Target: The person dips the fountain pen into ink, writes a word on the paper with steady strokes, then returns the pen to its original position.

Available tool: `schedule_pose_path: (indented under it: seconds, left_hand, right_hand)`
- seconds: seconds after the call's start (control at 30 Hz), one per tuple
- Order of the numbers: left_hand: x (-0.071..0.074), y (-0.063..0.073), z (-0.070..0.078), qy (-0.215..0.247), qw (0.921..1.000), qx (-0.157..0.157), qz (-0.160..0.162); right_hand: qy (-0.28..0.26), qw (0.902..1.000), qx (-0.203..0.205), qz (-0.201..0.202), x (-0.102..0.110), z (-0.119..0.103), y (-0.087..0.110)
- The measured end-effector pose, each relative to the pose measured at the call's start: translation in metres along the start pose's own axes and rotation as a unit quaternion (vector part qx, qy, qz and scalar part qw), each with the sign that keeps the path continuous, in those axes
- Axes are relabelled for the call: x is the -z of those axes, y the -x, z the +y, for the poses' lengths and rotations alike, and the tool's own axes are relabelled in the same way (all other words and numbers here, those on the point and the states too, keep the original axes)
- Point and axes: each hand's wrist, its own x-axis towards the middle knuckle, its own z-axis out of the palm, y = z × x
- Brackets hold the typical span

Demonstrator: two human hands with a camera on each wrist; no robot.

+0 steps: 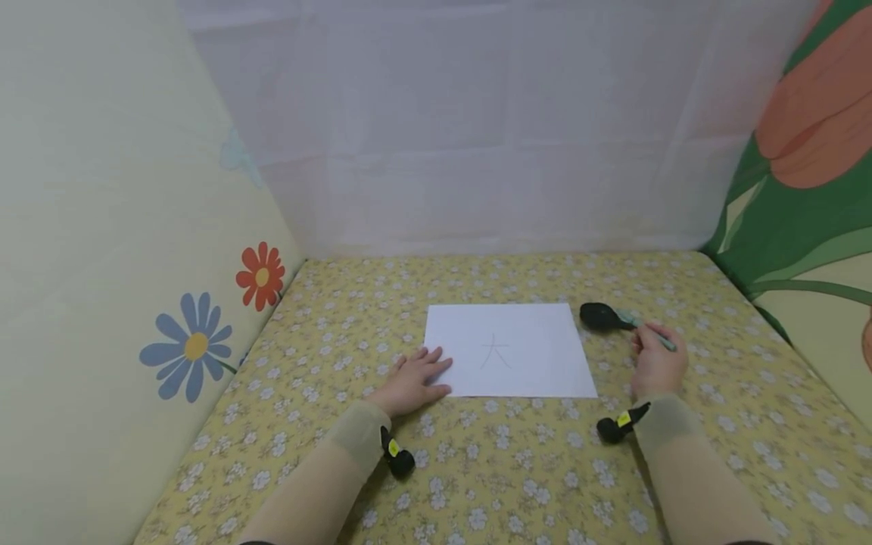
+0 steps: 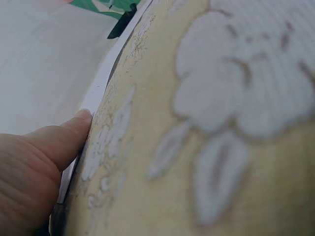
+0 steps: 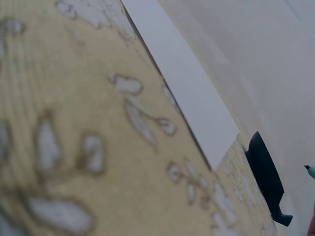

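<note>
A white sheet of paper (image 1: pixel 538 356) lies on the table with a thin-lined character, 大, drawn on it. My left hand (image 1: pixel 415 382) rests with spread fingers on the sheet's left edge. In the left wrist view, the thumb (image 2: pixel 69 135) lies along the paper's edge. To the right of the sheet, my right hand (image 1: pixel 657 363) holds a slim pale green pen (image 1: pixel 664 341). Only its dark tip and a bit of the pen (image 3: pixel 311 171) show in the right wrist view. Beyond that hand lies a black spoon-shaped thing (image 1: pixel 599 317), its narrow handle running toward the fingers.
A yellow flowered cloth (image 1: pixel 518 469) covers the table. White sheeting (image 1: pixel 477 151) hangs behind it. Walls with painted flowers stand at left and right, including a blue flower (image 1: pixel 194 346). Each wrist wears a band with a small black camera (image 1: pixel 402 463).
</note>
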Motion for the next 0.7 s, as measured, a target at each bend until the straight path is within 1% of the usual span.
schedule_pose_path:
  seconds: [0.2,0.4,0.47,0.7]
  left_hand:
    - [-0.0009,0.0001,0.0003,0.003,1.0000,-0.001,0.003]
    - [-0.0024,-0.0001,-0.0015,0.000,1.0000,-0.001,0.005]
    - [-0.0034,-0.0006,-0.0031,-0.003,1.0000,0.001,0.004]
    - [-0.0030,-0.0011,-0.0030,-0.002,1.0000,0.005,-0.002]
  right_hand:
    - [-0.010,0.9996,0.021,0.015,0.0013,0.0030,-0.0021]
    - [-0.023,0.9994,0.021,0.018,0.0023,0.0057,-0.0015]
    - [-0.013,0.9995,0.020,0.019,0.0025,0.0066,-0.0009]
    - [0.058,0.9975,0.009,0.039,0.0032,0.0078,0.0000]
